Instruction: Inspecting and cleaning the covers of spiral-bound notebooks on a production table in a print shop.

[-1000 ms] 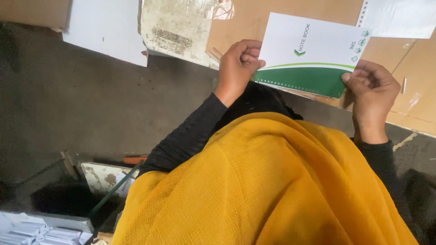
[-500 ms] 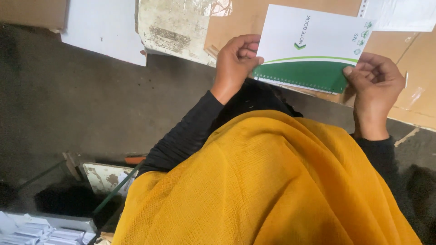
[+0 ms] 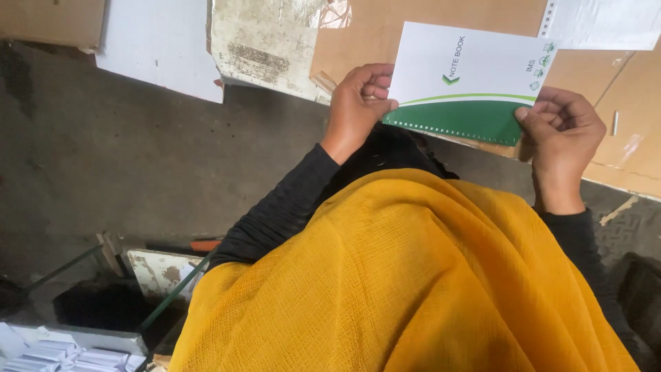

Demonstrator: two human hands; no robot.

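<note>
- Green-and-white spiral notebook (image 3: 465, 86) — held up between both hands, above the brown cardboard sheets (image 3: 358, 41) at the far side.
- Left hand (image 3: 358, 110) pinches the notebook's left edge, thumb on the cover and fingers curled behind.
- Right hand (image 3: 561, 134) grips the right edge near the spiral binding, thumb pressed on the green band.
- Yellow cloth (image 3: 413, 275) fills the near middle — black sleeves run out from under it.
- White stacked items (image 3: 62, 358) lie at the near left.

We see a white notebook (image 3: 468, 83) banded in green, a mustard-yellow woven cloth (image 3: 413, 289), black sleeves (image 3: 275, 213), and brown cardboard (image 3: 365, 34).
</note>
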